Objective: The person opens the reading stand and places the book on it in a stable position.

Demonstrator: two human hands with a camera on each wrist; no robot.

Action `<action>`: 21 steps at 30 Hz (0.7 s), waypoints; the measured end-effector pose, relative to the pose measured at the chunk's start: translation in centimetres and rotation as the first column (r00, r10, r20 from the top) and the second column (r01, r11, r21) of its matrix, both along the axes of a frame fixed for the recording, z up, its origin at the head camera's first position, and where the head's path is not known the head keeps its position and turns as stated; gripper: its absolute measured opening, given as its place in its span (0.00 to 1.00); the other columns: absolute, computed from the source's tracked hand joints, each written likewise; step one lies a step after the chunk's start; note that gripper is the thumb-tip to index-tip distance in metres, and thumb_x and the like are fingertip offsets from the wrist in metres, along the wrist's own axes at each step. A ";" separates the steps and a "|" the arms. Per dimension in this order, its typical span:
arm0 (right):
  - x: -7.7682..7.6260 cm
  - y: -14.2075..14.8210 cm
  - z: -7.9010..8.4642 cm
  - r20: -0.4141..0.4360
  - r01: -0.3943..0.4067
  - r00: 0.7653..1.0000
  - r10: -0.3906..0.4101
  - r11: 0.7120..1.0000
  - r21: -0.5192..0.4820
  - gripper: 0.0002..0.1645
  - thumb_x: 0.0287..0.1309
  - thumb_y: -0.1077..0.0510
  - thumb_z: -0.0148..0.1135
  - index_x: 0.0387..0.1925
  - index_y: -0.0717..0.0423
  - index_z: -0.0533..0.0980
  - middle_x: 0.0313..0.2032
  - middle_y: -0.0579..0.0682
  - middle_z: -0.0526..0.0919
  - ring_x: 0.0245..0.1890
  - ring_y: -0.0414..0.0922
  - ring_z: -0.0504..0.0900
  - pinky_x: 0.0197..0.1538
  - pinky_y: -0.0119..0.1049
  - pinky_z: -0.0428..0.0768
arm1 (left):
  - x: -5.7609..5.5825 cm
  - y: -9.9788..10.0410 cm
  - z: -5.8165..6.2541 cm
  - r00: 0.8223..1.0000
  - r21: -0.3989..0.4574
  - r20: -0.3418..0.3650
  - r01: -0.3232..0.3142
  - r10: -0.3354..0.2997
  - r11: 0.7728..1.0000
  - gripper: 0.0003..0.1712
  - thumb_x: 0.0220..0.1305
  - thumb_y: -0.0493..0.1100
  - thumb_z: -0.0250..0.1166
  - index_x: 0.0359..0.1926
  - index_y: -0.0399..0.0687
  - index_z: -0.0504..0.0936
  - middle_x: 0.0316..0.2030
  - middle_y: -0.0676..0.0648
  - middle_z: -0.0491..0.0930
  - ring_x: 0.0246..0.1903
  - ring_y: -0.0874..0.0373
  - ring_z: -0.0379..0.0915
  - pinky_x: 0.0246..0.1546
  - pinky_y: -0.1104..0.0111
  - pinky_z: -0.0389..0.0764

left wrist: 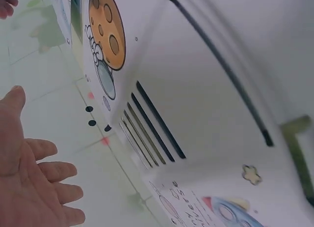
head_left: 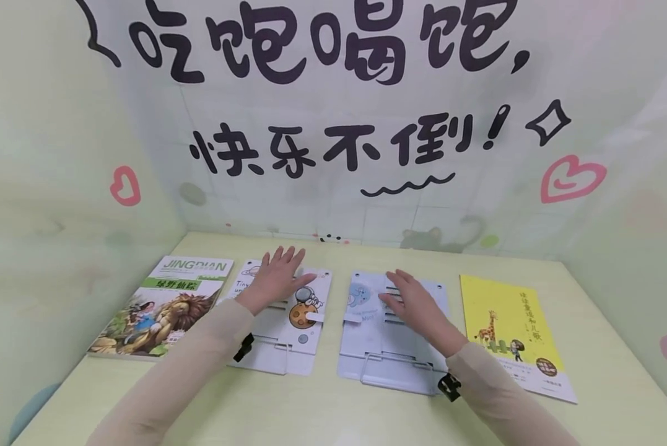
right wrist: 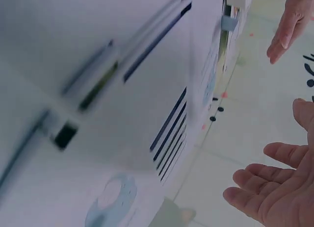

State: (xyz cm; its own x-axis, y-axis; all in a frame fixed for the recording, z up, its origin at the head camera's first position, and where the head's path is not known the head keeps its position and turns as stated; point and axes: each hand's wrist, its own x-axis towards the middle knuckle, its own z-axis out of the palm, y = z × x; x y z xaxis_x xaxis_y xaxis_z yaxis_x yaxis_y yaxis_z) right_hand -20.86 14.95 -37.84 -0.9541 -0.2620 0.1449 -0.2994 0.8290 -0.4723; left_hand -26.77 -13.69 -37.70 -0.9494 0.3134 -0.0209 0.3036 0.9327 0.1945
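A white book stand (head_left: 272,325) with a planet and astronaut print lies flat on the table, left of the middle. My left hand (head_left: 280,279) is over its upper part, fingers straight; in the left wrist view this hand (left wrist: 37,183) appears apart from the slotted board. To the right lies a pale blue book stand (head_left: 361,341) with an animal print, a wire rest along its lower edge. Above its slots is my right hand (head_left: 414,300), fingers extended. The right wrist view shows that hand (right wrist: 274,183) holding nothing. Both hands partly cover the stands.
A book with a lion on its cover (head_left: 171,310) lies at the left of the pale table (head_left: 333,415). At the right is a yellow book (head_left: 511,310) with a giraffe, partly behind the right forearm. Printed walls (head_left: 333,204) enclose the back and sides.
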 end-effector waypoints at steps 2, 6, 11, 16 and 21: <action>0.5 -1.3 -0.3 -0.009 -0.035 0.999 0.034 0.999 -0.039 0.31 0.63 0.51 0.57 0.63 0.63 0.66 0.62 0.64 0.67 0.62 0.59 0.67 0.62 0.53 0.67 | 0.6 -1.3 -0.1 1.000 0.031 0.007 -0.003 0.002 1.000 0.41 0.68 0.63 0.48 0.71 0.43 0.54 0.69 0.35 0.54 0.69 0.37 0.45 0.68 0.44 0.44; 1.2 -3.7 -0.8 -0.040 -0.111 0.994 0.106 0.985 -0.136 0.26 0.60 0.56 0.61 0.57 0.63 0.72 0.53 0.60 0.77 0.52 0.53 0.77 0.53 0.45 0.77 | 2.1 -4.0 0.0 0.999 0.100 0.040 -0.019 0.015 0.995 0.32 0.65 0.57 0.57 0.62 0.40 0.70 0.58 0.36 0.72 0.59 0.41 0.67 0.61 0.49 0.65; 2.0 -6.5 -1.4 -0.024 -0.217 0.976 0.218 0.944 -0.249 0.19 0.57 0.62 0.63 0.49 0.66 0.76 0.38 0.56 0.83 0.37 0.46 0.81 0.39 0.31 0.80 | 4.2 -7.3 0.4 0.987 0.187 0.158 -0.048 0.018 0.981 0.14 0.60 0.48 0.65 0.42 0.42 0.81 0.33 0.48 0.81 0.32 0.56 0.74 0.36 0.63 0.77; 2.6 -9.2 -2.3 0.062 -0.284 0.946 0.319 0.904 -0.320 0.13 0.55 0.65 0.63 0.44 0.66 0.78 0.31 0.51 0.83 0.32 0.42 0.79 0.35 0.25 0.77 | 6.5 -9.9 0.0 0.964 0.191 0.262 -0.085 0.032 0.978 0.06 0.56 0.42 0.68 0.31 0.47 0.80 0.26 0.53 0.77 0.27 0.60 0.70 0.30 0.69 0.72; 3.2 -11.5 -3.0 0.186 -0.284 0.908 0.377 0.876 -0.389 0.11 0.54 0.65 0.64 0.40 0.66 0.79 0.31 0.51 0.83 0.30 0.38 0.77 0.34 0.24 0.76 | 7.9 -11.3 -0.9 0.955 0.234 0.295 -0.078 0.006 0.969 0.07 0.54 0.39 0.69 0.30 0.45 0.78 0.25 0.52 0.76 0.27 0.60 0.68 0.29 0.68 0.70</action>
